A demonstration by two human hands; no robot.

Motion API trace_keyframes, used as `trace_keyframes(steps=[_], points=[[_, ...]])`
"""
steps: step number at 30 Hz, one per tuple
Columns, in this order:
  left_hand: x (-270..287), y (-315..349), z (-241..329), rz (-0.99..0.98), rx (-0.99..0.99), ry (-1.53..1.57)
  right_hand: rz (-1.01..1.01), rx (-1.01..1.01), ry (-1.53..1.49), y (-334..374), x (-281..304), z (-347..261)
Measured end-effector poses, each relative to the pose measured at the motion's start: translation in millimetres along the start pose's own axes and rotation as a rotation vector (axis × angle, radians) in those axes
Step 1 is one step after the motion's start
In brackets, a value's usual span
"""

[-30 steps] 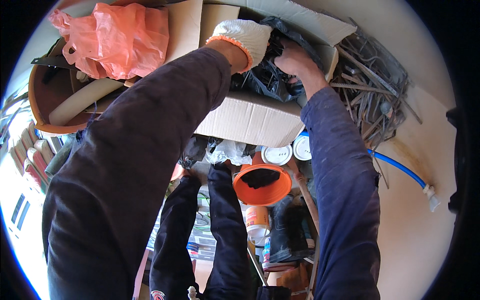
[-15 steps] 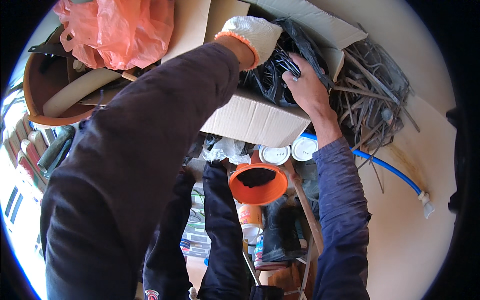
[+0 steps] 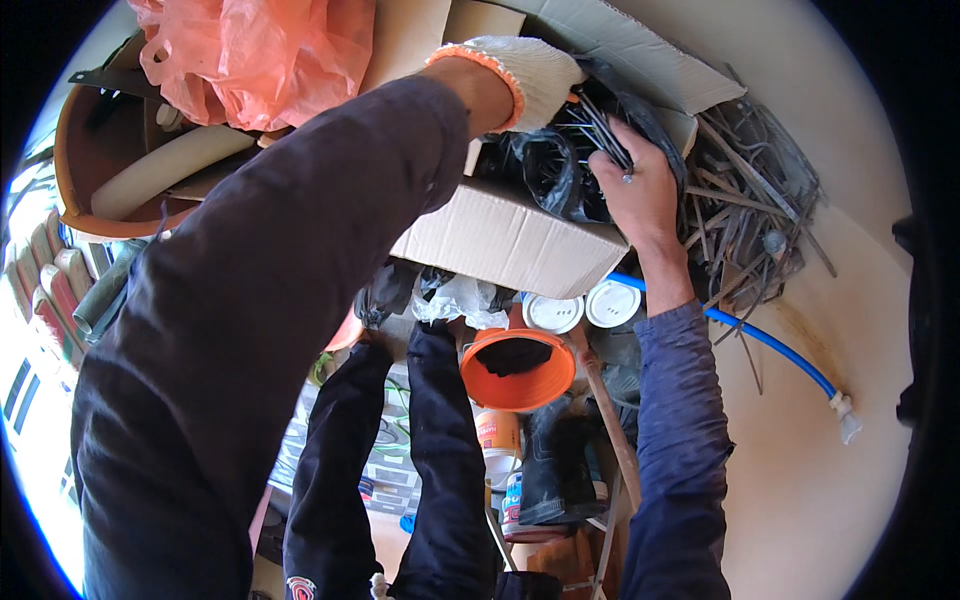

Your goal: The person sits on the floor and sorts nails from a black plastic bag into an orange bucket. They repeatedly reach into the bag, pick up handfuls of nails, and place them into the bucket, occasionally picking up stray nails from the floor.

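A pale cardboard box (image 3: 510, 235) stands at the top middle with its flaps up. Inside lies a crumpled black plastic bag (image 3: 555, 175) full of thin dark metal pieces. My right hand (image 3: 640, 190), bare with a ring on it, is closed round a bundle of thin dark metal rods (image 3: 605, 125) that look like long nails. Over the box's far left part is my left hand (image 3: 540, 85) in a white knit glove with an orange cuff. Its fingers are mostly hidden behind the glove's back, close to the rods' upper ends.
Scrap metal strips (image 3: 745, 190) are heaped right of the box. A blue hose (image 3: 780, 345) runs along the wall. Below the box are an orange bucket (image 3: 520, 385), white-lidded tubs (image 3: 612, 303) and black boots (image 3: 555, 460). A brown tub (image 3: 75, 200) and red plastic bag (image 3: 260, 60) lie left.
My right hand has shifted slightly right and nearer, and more of the rod bundle shows above the bag. My left hand stays over the box; the whole view has shifted a little.
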State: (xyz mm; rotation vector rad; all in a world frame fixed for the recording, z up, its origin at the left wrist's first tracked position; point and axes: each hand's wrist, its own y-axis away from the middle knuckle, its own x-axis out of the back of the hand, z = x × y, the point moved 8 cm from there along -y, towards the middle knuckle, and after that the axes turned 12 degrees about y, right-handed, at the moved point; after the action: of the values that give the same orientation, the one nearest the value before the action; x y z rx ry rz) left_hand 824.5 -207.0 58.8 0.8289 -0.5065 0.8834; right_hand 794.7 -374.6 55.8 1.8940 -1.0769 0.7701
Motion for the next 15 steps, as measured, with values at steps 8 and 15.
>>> trace_keyframes(steps=[8,15], points=[[2.7,56.0,16.2,0.13,0.047,0.246,0.061,-0.028,-0.084,7.0,21.8,-12.8],[-23.4,124.2,76.1,0.317,0.188,0.896,-0.054,-0.152,-0.335,-1.8,16.9,-2.2]])
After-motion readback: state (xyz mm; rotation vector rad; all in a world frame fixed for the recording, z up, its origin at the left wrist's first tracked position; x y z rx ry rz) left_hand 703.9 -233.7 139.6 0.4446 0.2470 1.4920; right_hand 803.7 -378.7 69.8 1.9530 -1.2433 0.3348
